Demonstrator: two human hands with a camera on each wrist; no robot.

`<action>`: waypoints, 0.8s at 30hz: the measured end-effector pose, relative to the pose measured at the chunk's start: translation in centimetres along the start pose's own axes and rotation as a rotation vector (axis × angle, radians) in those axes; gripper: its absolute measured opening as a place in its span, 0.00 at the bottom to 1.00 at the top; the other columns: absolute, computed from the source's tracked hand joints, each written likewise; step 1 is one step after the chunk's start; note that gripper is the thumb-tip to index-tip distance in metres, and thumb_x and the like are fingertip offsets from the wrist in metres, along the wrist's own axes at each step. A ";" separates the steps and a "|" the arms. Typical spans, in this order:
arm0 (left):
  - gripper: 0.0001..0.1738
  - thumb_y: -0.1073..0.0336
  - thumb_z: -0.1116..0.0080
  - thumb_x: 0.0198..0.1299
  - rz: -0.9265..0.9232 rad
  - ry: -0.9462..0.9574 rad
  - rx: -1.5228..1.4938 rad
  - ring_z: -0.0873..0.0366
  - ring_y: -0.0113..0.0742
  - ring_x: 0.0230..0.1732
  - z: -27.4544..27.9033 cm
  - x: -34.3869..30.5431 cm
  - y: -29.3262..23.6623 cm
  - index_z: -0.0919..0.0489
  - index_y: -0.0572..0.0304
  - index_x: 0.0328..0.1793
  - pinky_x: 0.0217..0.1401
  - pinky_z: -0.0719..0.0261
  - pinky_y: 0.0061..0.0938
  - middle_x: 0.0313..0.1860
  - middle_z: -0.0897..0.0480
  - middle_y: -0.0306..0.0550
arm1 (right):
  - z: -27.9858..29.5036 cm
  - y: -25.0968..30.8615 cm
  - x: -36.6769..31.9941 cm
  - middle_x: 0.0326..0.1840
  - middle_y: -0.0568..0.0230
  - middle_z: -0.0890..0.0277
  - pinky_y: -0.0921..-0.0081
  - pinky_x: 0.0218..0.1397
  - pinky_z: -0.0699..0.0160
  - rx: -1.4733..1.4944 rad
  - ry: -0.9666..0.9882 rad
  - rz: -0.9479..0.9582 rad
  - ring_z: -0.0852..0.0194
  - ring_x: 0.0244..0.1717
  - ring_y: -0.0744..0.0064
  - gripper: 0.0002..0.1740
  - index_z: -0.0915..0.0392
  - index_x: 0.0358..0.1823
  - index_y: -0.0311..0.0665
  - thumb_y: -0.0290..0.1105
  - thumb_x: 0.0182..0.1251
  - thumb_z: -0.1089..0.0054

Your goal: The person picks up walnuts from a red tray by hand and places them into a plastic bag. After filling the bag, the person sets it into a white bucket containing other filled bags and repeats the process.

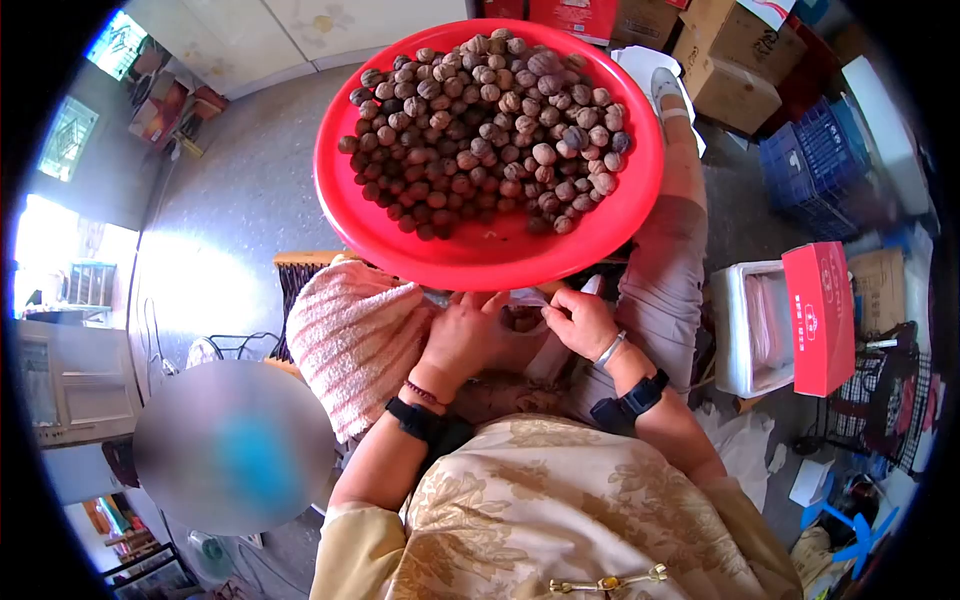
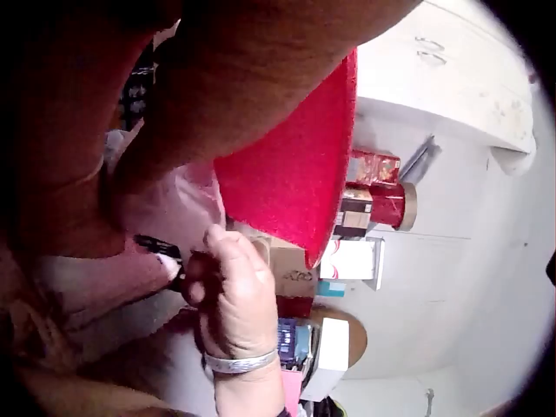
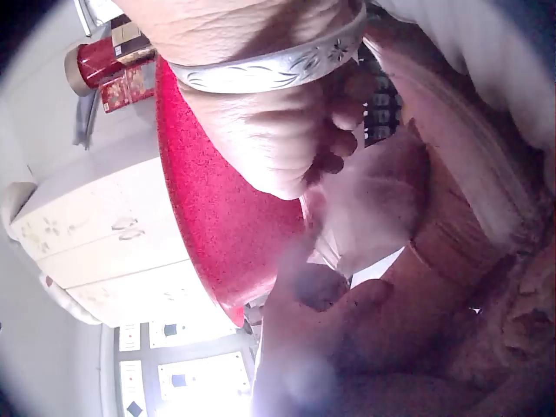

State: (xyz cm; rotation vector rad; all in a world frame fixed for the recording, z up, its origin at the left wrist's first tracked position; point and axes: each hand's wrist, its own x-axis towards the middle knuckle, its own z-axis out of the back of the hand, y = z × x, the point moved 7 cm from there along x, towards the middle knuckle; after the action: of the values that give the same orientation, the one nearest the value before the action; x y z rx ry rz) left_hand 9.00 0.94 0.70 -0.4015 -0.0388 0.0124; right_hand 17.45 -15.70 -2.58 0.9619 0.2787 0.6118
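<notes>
Below a red basin heaped with walnuts, both hands hold a thin, translucent plastic bag. The left hand grips its left side, fingers partly hidden in the head view. On the other side the right hand pinches the film between thumb and curled fingers. Pinkish film stretches up to the right hand in the left wrist view. Seen from the right wrist, the bag hangs between the right hand and the left hand; its contents are unclear.
A pink striped towel lies left of the hands. To the right stand a white foam box with a red lid and blue crates. Cardboard boxes sit at the back right. A blurred round shape is at lower left.
</notes>
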 end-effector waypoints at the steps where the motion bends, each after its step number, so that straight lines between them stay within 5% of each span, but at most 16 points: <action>1: 0.33 0.64 0.37 0.50 0.017 0.012 0.089 0.20 0.59 0.50 -0.3 0.0 0.2 0.25 0.48 0.68 0.56 0.19 0.45 0.56 0.20 0.57 | -0.1 0.2 0.0 0.22 0.48 0.25 0.58 0.31 0.26 0.030 -0.009 0.032 0.25 0.25 0.47 0.12 0.24 0.27 0.35 0.35 0.62 0.35; 4: 0.28 0.65 0.36 0.49 -0.134 -0.173 0.134 0.21 0.57 0.50 -0.4 0.3 0.2 0.20 0.50 0.61 0.56 0.19 0.45 0.54 0.19 0.54 | -0.1 0.6 0.0 0.22 0.49 0.25 0.59 0.30 0.27 0.030 0.023 0.034 0.26 0.24 0.47 0.12 0.25 0.27 0.34 0.34 0.61 0.34; 10: 0.10 0.67 0.35 0.48 -0.190 -0.099 -0.162 0.21 0.58 0.52 0.5 0.9 -0.9 0.17 0.61 0.37 0.55 0.19 0.44 0.52 0.18 0.56 | 0.7 0.7 0.0 0.21 0.55 0.28 0.67 0.30 0.28 0.179 0.007 -0.024 0.29 0.23 0.65 0.14 0.23 0.29 0.33 0.37 0.67 0.35; 14: 0.07 0.66 0.39 0.49 -0.233 -0.157 -0.264 0.19 0.55 0.47 2.3 0.3 -1.6 0.18 0.61 0.32 0.52 0.19 0.44 0.46 0.16 0.54 | 1.9 1.5 0.1 0.22 0.61 0.27 0.71 0.32 0.29 0.250 -0.060 0.018 0.31 0.25 0.75 0.18 0.22 0.30 0.33 0.41 0.69 0.36; 16: 0.04 0.73 0.39 0.53 -0.321 -0.192 -0.434 0.18 0.51 0.41 4.1 -0.2 -2.1 0.20 0.65 0.35 0.46 0.18 0.37 0.41 0.16 0.54 | 1.7 0.3 0.1 0.24 0.67 0.26 0.73 0.34 0.28 0.373 -0.049 -0.056 0.30 0.27 0.78 0.19 0.21 0.30 0.34 0.44 0.70 0.36; 17: 0.04 0.73 0.39 0.53 -0.315 -0.196 -0.428 0.18 0.51 0.41 5.2 -0.5 -2.5 0.20 0.65 0.35 0.46 0.18 0.37 0.41 0.16 0.54 | 1.9 0.4 0.0 0.24 0.67 0.26 0.73 0.34 0.28 0.376 -0.042 -0.051 0.30 0.27 0.78 0.19 0.21 0.30 0.34 0.44 0.70 0.36; 19: 0.05 0.72 0.39 0.52 -0.022 -0.041 -0.695 0.16 0.52 0.39 6.6 -1.2 -1.6 0.19 0.64 0.35 0.46 0.17 0.36 0.39 0.14 0.56 | 1.8 0.0 -0.3 0.25 0.71 0.26 0.76 0.34 0.29 0.371 0.003 -0.193 0.29 0.28 0.80 0.18 0.21 0.31 0.36 0.44 0.70 0.35; 20: 0.04 0.72 0.40 0.55 -0.039 -0.009 -0.792 0.16 0.41 0.36 7.9 -1.7 -1.6 0.20 0.66 0.35 0.42 0.19 0.29 0.35 0.15 0.50 | 0.9 -1.7 -0.2 0.24 0.72 0.26 0.77 0.34 0.28 0.414 -0.041 -0.194 0.29 0.29 0.81 0.16 0.20 0.31 0.37 0.43 0.69 0.34; 24: 0.05 0.71 0.41 0.58 0.096 -0.033 -0.973 0.27 0.25 0.36 13.3 -5.5 0.1 0.21 0.66 0.36 0.41 0.25 0.22 0.35 0.18 0.38 | -0.1 -2.4 0.1 0.24 0.76 0.28 0.79 0.33 0.30 0.368 -0.019 -0.128 0.32 0.28 0.84 0.17 0.23 0.28 0.38 0.42 0.71 0.36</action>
State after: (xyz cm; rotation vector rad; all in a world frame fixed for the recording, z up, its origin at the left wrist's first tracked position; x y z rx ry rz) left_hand 3.00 6.05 12.68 -1.3764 -0.0570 0.0968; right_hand 18.31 -16.59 -4.59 1.2912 0.4429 0.4406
